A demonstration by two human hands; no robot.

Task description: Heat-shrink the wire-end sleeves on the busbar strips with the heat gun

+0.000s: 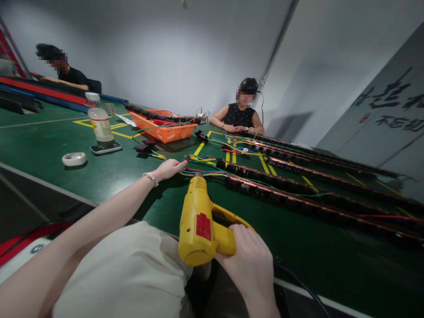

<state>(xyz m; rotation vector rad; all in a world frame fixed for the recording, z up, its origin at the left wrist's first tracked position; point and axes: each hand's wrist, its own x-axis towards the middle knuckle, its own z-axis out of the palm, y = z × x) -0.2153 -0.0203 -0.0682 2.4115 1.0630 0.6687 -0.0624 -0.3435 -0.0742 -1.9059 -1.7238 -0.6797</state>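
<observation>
Head view, near centre: yellow plastic heat gun (200, 221), handle gripped in closed right hand (250, 256), nozzle aimed far toward bundle of coloured insulated wires (198, 161) on green table (49, 150). Left hand (170, 168) open, fingers flat, pressing wires just beside nozzle. Long black component strips (281, 185) right of wires. Risks, judged: fingertips scorched through closeness to nozzle; insulation melted if heat lingers; trailing black cord (298, 282) snagged at near table edge.

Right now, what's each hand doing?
Left hand: open, fingertips on the colored wires.
Right hand: closed around the yellow heat gun.
</observation>
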